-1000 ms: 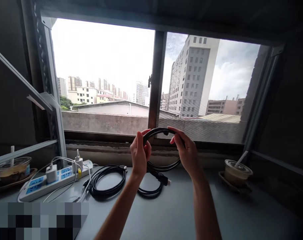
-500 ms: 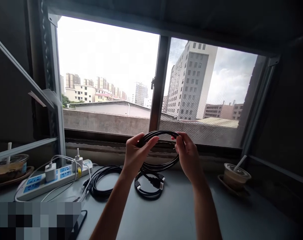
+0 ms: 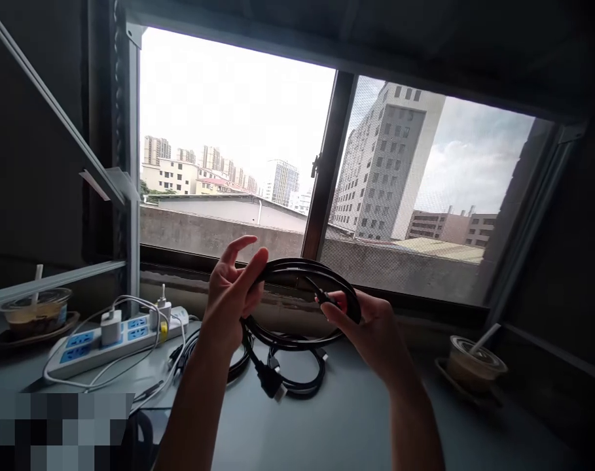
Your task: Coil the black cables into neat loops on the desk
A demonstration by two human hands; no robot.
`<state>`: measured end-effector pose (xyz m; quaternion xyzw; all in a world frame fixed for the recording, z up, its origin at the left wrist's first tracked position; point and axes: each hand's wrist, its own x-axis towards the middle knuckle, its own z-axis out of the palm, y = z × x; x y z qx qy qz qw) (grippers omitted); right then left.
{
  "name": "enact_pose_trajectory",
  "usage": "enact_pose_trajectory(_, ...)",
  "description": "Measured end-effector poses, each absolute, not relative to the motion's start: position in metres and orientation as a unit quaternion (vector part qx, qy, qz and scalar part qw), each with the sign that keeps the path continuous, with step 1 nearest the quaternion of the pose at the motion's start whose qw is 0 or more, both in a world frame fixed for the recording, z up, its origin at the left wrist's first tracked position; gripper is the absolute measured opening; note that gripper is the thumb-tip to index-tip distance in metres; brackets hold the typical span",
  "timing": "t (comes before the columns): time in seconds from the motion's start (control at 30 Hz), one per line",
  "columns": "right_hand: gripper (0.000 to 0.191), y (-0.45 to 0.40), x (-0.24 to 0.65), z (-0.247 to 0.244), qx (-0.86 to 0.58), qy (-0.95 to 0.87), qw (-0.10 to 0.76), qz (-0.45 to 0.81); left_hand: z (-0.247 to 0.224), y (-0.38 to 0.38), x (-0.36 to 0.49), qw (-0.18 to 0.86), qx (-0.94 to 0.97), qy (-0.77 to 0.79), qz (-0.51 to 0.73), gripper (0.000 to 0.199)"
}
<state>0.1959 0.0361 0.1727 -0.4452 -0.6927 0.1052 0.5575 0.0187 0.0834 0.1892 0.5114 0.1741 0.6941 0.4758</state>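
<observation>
A coiled black cable [image 3: 297, 267] is held up above the table between both hands. My left hand [image 3: 235, 288] holds the left side of the coil, with the index finger raised and the thumb pointing up. My right hand [image 3: 363, 320] grips the right side of the loops, its thumb and fingers also pinching a dark cable end [image 3: 324, 296] inside the coil. From the coil's lower left hangs a black plug [image 3: 270, 379] with a metal tip. Behind it on the table lie a smaller coiled cable [image 3: 311, 386] and another coil [image 3: 238, 369], partly hidden by my left arm.
A white power strip [image 3: 125, 343] with chargers and white cords lies on the table [image 3: 346, 425] at left. Lidded cups with straws stand at far left [image 3: 36, 317] and right [image 3: 476, 366]. Metal posts frame the window behind. The lower left corner is pixelated.
My left hand has moved left and raised its index finger. My right hand is lower, now with a cable end in its fingers. The coil looks wider, and the view has shifted and tilted.
</observation>
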Motion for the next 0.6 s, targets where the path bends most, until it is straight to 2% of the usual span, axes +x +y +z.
enact_pose_trajectory(0.23,0.029,0.022,0.183,0.174,-0.358,-0.686,0.556,0.304,0.185,0.098,0.024,0.54,0.501,0.178,0.653,0.03)
enact_pose_trajectory(0.37,0.033,0.019,0.188,0.177,-0.258,-0.686,0.547,0.405,0.187,0.085,0.022,0.587,0.534,0.102,0.6,0.038)
enact_pose_trajectory(0.5,0.034,0.017,0.197,0.18,-0.235,-0.669,0.571,0.414,0.186,0.079,0.02,0.582,0.58,0.067,0.566,0.053)
enact_pose_trajectory(0.6,0.033,0.016,0.201,0.181,-0.283,-0.665,0.585,0.368,0.185,0.082,0.025,0.545,0.595,0.095,0.583,0.042)
